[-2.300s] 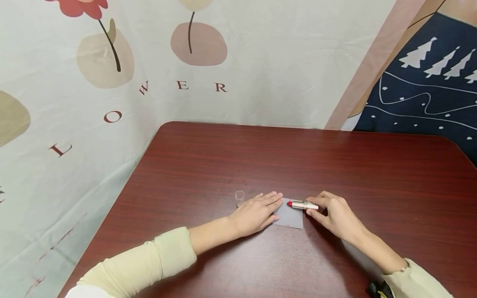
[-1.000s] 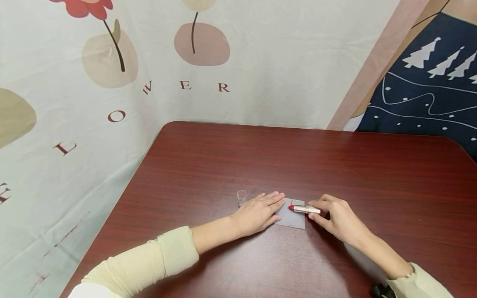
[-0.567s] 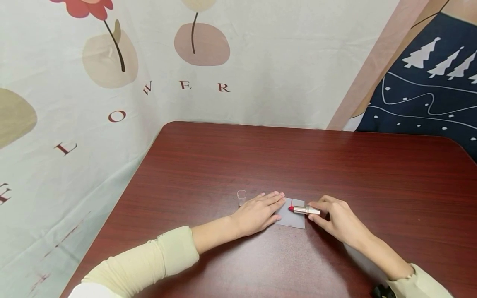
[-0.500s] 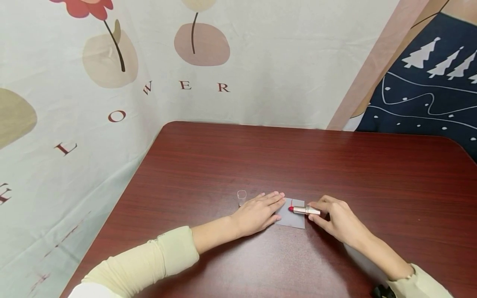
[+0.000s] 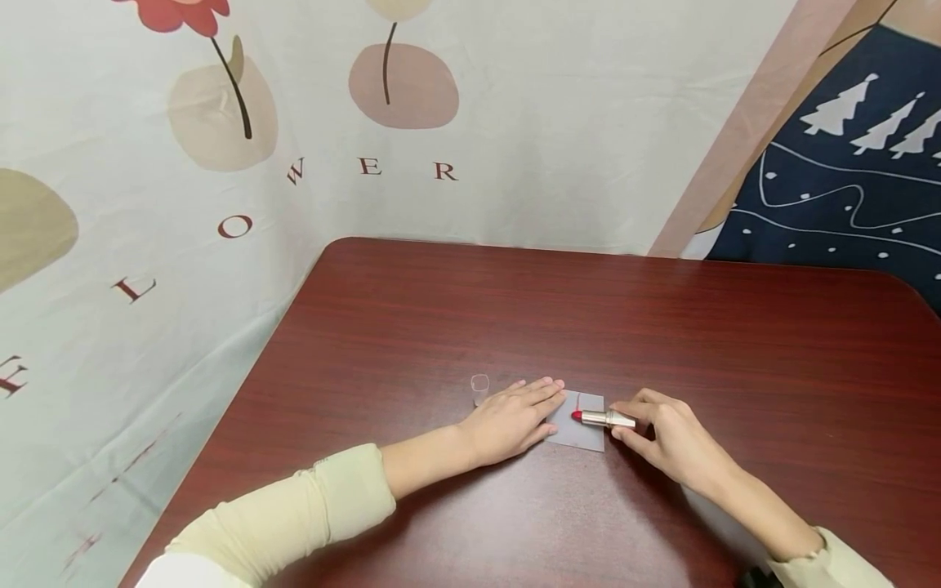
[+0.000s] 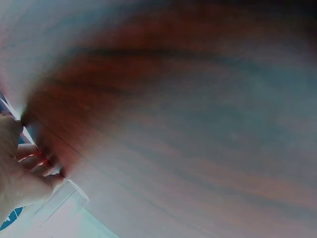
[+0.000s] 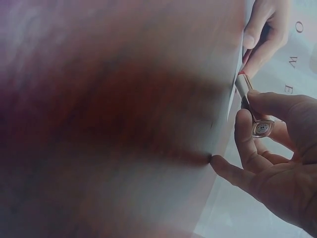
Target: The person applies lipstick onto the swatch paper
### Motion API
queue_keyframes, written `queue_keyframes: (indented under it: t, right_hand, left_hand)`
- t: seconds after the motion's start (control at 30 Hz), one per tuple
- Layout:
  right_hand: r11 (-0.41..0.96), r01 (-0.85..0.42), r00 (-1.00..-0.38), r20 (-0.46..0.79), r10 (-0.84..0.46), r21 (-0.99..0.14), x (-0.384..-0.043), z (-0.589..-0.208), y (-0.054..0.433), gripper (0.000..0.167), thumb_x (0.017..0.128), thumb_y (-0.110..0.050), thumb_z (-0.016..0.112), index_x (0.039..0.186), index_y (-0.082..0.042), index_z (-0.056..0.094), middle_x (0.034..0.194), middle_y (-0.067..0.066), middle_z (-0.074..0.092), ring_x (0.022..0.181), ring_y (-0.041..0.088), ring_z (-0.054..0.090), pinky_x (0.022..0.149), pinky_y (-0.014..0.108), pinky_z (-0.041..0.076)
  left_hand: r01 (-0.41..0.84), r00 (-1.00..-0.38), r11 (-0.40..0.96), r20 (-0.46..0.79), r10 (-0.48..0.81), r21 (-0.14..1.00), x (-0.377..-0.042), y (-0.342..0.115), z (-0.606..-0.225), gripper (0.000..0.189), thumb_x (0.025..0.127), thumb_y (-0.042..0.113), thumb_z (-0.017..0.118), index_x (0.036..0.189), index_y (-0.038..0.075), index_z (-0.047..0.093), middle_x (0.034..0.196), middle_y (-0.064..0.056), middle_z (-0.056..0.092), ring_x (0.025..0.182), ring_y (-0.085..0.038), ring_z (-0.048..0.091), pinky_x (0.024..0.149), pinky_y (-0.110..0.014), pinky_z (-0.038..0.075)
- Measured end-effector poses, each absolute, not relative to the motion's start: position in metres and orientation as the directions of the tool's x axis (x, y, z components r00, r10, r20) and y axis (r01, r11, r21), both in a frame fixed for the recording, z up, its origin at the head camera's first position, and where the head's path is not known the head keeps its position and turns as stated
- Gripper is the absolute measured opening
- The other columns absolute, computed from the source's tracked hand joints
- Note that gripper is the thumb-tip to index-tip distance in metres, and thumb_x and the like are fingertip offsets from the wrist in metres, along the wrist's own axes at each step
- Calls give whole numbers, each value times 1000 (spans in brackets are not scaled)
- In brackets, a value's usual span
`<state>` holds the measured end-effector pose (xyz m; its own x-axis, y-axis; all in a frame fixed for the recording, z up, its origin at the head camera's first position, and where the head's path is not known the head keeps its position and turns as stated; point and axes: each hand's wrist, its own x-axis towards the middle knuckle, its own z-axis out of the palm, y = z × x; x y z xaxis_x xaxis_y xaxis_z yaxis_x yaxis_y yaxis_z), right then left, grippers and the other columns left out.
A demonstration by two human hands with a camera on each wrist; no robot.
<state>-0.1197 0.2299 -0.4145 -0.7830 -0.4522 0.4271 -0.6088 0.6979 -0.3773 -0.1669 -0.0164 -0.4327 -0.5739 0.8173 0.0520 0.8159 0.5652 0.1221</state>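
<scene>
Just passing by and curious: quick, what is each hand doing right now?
Left hand: open, fingers flat on the paper square.
Right hand: pinching the lipstick, red tip on the paper.

The far half of the table point(image 5: 588, 310) lies bare, wide room for a hand to pass, and so does the near edge between the two sleeves. Near the middle, the left hand point(image 5: 510, 420) lies flat on the grey sheet point(image 5: 584, 437), with a small clear cap point(image 5: 480, 389) standing just beyond it. The right hand point(image 5: 672, 441) with its lipstick point(image 5: 603, 419) closes the sheet's other side.
</scene>
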Motion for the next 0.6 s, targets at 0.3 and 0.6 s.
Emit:
queue_keyframes:
  t: [0.3, 0.6]
  right_hand:
    - [686, -616, -779, 427, -459, -387, -118, -414, 230, 26, 69, -1, 79, 93, 1, 71, 81, -5, 60, 59, 0, 45, 48, 11, 37]
    - [680, -616, -781, 422, -461, -397, -114, -415, 229, 25, 69, -1, 78, 93, 0, 71, 81, -6, 59, 60, -1, 44, 48, 12, 37]
  left_hand:
    - [816, -575, 567, 57, 816, 111, -168, -16, -433, 50, 100, 35, 42, 142, 8, 39, 148, -4, 32, 136, -16, 26, 109, -37, 24]
    - [824, -566, 558, 74, 821, 98, -167, -16, -435, 50, 99, 35, 42, 141, 8, 40, 147, -4, 33, 135, -16, 28, 108, -38, 26]
